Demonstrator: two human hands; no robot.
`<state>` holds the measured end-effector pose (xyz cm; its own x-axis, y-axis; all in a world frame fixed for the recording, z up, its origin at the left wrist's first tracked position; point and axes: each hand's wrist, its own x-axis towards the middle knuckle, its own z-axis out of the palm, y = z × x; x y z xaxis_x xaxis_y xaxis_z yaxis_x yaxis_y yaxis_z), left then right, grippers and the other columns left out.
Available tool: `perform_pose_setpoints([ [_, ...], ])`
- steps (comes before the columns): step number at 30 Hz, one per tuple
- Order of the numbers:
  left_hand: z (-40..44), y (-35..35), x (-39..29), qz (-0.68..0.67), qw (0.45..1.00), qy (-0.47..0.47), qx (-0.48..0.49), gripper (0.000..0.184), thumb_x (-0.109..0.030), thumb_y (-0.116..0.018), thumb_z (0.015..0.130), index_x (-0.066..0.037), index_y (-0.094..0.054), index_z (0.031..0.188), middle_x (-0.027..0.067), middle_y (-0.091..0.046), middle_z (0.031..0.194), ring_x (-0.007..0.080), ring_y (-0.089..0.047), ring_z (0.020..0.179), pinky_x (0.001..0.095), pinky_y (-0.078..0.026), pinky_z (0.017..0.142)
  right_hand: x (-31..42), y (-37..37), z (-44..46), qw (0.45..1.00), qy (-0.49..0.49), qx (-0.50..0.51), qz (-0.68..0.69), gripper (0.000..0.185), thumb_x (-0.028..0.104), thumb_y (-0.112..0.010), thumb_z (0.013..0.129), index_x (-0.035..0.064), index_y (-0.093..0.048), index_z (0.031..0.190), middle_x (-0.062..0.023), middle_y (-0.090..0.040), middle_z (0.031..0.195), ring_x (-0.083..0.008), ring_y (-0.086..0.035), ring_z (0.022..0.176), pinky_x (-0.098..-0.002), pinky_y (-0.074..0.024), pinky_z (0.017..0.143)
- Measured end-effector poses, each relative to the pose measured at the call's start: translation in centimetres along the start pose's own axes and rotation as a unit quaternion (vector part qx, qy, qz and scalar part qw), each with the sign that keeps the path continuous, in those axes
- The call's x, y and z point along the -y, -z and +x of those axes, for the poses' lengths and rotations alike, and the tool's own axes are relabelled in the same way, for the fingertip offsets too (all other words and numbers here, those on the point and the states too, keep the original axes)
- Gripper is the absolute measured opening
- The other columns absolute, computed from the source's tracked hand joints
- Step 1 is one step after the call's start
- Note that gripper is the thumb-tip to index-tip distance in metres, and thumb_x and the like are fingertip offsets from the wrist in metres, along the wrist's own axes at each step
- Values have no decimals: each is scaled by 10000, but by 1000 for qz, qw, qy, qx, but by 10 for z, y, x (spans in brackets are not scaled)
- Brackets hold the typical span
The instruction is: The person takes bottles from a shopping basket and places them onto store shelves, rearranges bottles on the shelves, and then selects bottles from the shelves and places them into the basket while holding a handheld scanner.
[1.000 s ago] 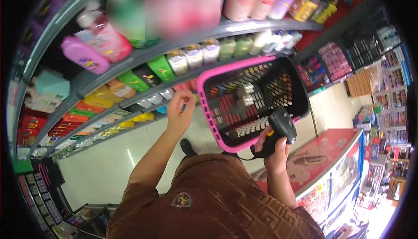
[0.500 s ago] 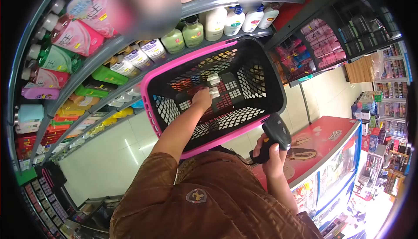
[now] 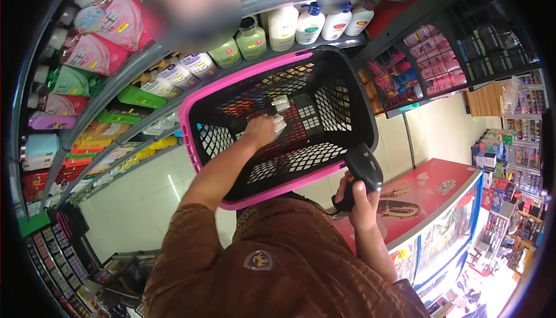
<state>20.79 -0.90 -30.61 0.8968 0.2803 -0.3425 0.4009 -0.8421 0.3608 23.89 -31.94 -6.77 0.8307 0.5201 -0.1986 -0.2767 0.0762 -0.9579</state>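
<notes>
A black mesh basket with a pink rim stands in front of me, tilted in view. Inside it, my left hand has its fingers closed on a small white item. Another small white item lies just beyond it on the basket floor. My right hand is wrapped round a black handheld scanner at the basket's near right corner, its head pointing up and away from me.
Curved shelves with bottles and pouches run along the left and front. A red-topped freezer stands at the right. Dark racks of small packs hang beyond the basket. A wooden box is behind them.
My left hand has gone from beside the shelves down into the basket and closed on a small white item. In view, the basket has shifted left. My right hand still holds the scanner.
</notes>
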Motion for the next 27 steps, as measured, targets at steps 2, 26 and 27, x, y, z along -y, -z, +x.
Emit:
perform_pose_setpoints([
  [2,-29,51,-6,-17,995,-87,-35,198,-209,-613,979,-16,-657,965,179,-665,1006,409,-673,927,521,-544,809,2,-7,11,1000,2,24,-2,410,341,-698,998,-6,-563,1170,-86,-609,834,-161,-605,609,-296,-510,571],
  [26,-221,193,-99,-745,604,-115,-261,642,-386,-485,1101,-179,-196,1635,73,-361,1611,281,-438,1443,487,-412,1151,32,-136,8,984,73,132,-100,742,-17,-918,702,4,-583,1364,-58,-680,1187,-153,-642,1117,-316,-542,927],
  [27,-223,198,-98,-783,565,-98,-241,639,-390,-472,1103,-177,-195,1638,80,-392,1592,290,-474,1414,500,-451,1111,32,-136,4,974,55,145,-166,730,0,-931,690,6,-601,1341,-43,-691,1133,-126,-640,1058,-304,-540,874],
])
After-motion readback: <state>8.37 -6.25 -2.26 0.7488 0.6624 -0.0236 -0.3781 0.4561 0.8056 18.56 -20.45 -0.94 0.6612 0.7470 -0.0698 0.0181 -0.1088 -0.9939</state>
